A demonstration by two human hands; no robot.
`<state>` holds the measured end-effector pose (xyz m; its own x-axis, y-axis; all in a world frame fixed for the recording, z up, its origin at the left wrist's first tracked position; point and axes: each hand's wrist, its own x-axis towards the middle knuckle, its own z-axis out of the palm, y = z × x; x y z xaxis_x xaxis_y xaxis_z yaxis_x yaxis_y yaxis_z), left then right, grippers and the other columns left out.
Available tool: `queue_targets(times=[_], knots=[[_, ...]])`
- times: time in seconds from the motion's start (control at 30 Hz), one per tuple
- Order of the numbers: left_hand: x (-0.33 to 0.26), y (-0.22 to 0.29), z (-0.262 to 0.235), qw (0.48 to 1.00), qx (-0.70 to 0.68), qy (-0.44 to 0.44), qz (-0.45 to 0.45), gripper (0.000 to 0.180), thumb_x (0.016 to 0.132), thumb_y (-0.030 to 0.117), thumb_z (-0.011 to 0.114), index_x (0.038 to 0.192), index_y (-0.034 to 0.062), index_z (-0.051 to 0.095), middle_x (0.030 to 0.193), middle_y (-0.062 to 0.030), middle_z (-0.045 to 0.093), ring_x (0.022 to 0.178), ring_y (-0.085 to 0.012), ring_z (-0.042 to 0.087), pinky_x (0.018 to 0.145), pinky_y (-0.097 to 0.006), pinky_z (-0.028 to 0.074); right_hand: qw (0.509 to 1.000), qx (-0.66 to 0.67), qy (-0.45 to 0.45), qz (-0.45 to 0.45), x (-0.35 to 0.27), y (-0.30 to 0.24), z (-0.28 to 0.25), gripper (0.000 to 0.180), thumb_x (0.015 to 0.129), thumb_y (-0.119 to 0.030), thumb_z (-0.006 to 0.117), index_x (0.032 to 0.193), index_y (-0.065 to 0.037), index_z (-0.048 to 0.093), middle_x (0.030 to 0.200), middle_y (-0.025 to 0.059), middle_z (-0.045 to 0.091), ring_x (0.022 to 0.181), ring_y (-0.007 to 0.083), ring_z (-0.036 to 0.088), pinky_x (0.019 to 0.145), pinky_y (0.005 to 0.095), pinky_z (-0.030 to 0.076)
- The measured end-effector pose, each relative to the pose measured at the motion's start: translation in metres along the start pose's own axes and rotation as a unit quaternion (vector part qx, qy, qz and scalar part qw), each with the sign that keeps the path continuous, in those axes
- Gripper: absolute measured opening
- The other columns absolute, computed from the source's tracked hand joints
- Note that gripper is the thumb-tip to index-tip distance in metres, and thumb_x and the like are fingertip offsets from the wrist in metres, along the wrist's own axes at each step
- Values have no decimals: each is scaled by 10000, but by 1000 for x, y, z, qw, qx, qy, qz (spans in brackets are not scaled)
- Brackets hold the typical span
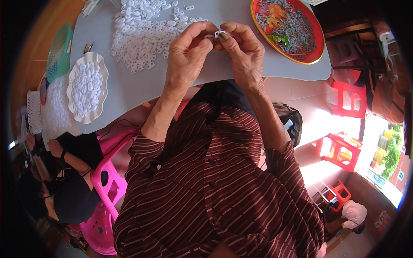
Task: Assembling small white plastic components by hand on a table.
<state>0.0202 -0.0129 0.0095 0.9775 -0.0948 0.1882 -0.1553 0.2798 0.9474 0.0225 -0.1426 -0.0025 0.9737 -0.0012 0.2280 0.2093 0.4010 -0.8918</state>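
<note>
Above the grey table [129,92], both hands are meeting: the left hand [187,56] and right hand [243,53] are together pinching one small white clip [220,33] between fingertips. It looks light, stiff and easy to fumble, so gripping its edges seems best. Behind them a white pile [142,30] is spreading, beside a red tray [316,51].

Grey table, loaded with small parts

The grey tabletop [129,86] carries a loose heap of white plastic pieces [142,30] at its middle, a white scalloped dish [87,88] of the same pieces to the left, a green basket [59,51] beyond it, and a red round tray [287,29] on the right.
</note>
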Motion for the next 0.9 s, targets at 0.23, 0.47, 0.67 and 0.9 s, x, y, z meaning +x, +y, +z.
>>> queue_targets(times=[0.23,0.47,0.67,0.9], knots=[[0,-2,-5,999,23,-29,-5,203,869,-18,489,1063,-27,552,986,-80,607,827,-126,594,748,-262,501,999,29,26,-2,-3,-1,-3,195,865,-37,586,1053,-1,551,843,50,619,749,111,582,714,233,472],[8,1,-2,997,-59,36,32,201,890,22,503,1084,-12,545,1045,-98,595,877,-141,596,788,-269,497,999,-34,27,-33,-6,-1,0,201,838,0,610,1033,7,565,869,51,627,760,92,583,688,217,487],[1,-4,14,994,43,42,96,227,906,27,482,1125,-31,495,1069,-108,593,971,-129,543,867,-242,433,998,-4,44,-45,-6,2,7,193,834,12,608,1021,25,560,899,65,634,824,102,599,744,231,494],[1,-3,17,958,238,49,154,241,880,-46,453,1106,10,514,995,-98,623,909,-145,597,820,-253,477,998,-18,40,-52,-4,3,5,176,834,16,605,1004,31,562,891,75,645,839,105,603,773,235,494]])
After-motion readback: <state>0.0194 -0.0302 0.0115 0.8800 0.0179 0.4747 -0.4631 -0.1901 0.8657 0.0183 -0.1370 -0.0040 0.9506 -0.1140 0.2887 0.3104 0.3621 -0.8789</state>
